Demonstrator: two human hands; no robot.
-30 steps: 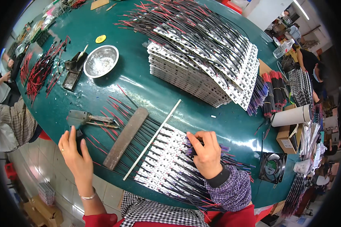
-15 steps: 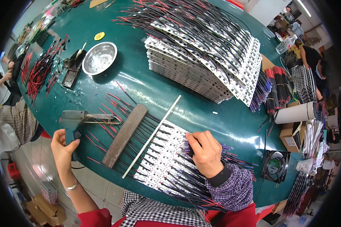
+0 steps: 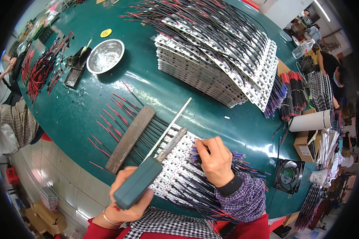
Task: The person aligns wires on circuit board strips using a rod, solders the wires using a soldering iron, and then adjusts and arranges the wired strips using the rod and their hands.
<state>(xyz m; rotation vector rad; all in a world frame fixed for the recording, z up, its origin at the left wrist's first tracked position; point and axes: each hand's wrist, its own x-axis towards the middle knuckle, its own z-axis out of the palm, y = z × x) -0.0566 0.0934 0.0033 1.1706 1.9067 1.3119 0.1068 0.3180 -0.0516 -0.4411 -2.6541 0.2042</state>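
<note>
The left hand (image 3: 132, 212) grips a green tool (image 3: 140, 183), its shaft (image 3: 172, 144) slanting forward and right over the white board (image 3: 166, 179) beside the right hand (image 3: 217, 162), whose hold is hidden.

Held a dark teal, gun-shaped tool (image 3: 139, 184) with a mottled grey metal barrel in the left hand (image 3: 127, 214), body toward the lower left, barrel slanted up to the right above a flat, white, rectangular board (image 3: 182, 154) with rows of small dark marks. Gave no clear view of contact between barrel and board. Lay aslant, this board, on the smooth green surface (image 3: 64, 117). Showed slim black wires with red ends (image 3: 140, 148) stretched leftward from it, side by side, and black wires with purple and red ends (image 3: 187, 185) across its right part and past its edge. Curled the right hand (image 3: 216, 164) over these, fingertips partly hidden.
</note>
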